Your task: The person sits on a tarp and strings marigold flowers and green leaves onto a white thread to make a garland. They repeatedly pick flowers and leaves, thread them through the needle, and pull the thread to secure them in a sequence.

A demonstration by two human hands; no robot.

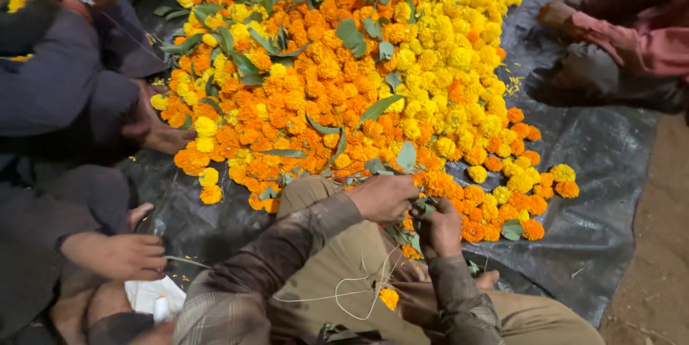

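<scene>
My left hand (384, 198) is closed just in front of my knee, at the near edge of a big heap of orange and yellow marigolds (344, 79). My right hand (439, 226) is closed right beside it. Between the two hands is a small bunch of green leaves (420, 208), which both pinch. A thin white thread (359, 291) loops down from the hands over my khaki trouser leg. One orange marigold (388, 297) hangs on the thread near my lap.
The flowers, mixed with loose green leaves, lie on a dark plastic sheet (603, 173). At the left a person in dark sleeves sits close, with one hand (118, 255) low and a foot (154, 129) by the heap. Another person in a pink sleeve (631, 43) sits at top right. Bare earth (660, 259) lies at the right.
</scene>
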